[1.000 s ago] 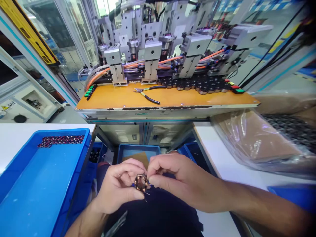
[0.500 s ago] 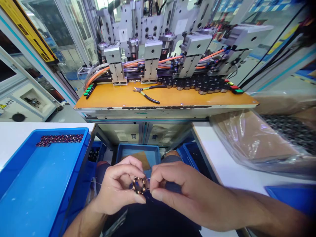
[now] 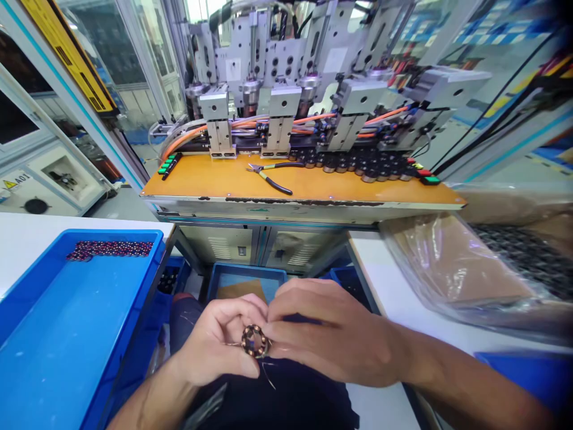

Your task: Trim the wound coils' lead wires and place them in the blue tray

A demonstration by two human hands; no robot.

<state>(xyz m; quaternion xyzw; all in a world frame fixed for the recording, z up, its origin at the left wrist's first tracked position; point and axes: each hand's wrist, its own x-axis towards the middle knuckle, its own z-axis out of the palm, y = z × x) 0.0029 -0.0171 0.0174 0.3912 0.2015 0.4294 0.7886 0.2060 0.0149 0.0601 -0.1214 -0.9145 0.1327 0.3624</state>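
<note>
A small round stator with copper windings [image 3: 255, 340] is held low in the middle, over my lap. My left hand [image 3: 215, 345] grips it from the left, fingers curled round its rim. My right hand [image 3: 330, 334] meets it from the right, with thumb and fingers pinched at its edge. Thin wire ends stick out below the stator. What the right fingertips pinch is too small to make out.
A blue tray [image 3: 54, 334] at my left holds a row of wound stators [image 3: 110, 249] at its far end. Ahead stands an orange-topped bench [image 3: 215, 179] with pliers [image 3: 271, 174], dark cylindrical parts [image 3: 362, 164] and a winding machine [image 3: 277, 89]. A plastic-wrapped carton [image 3: 461, 263] lies right.
My right hand has closed in over the stator from the right. Both hands shifted slightly lower and right. The view has tilted a little.
</note>
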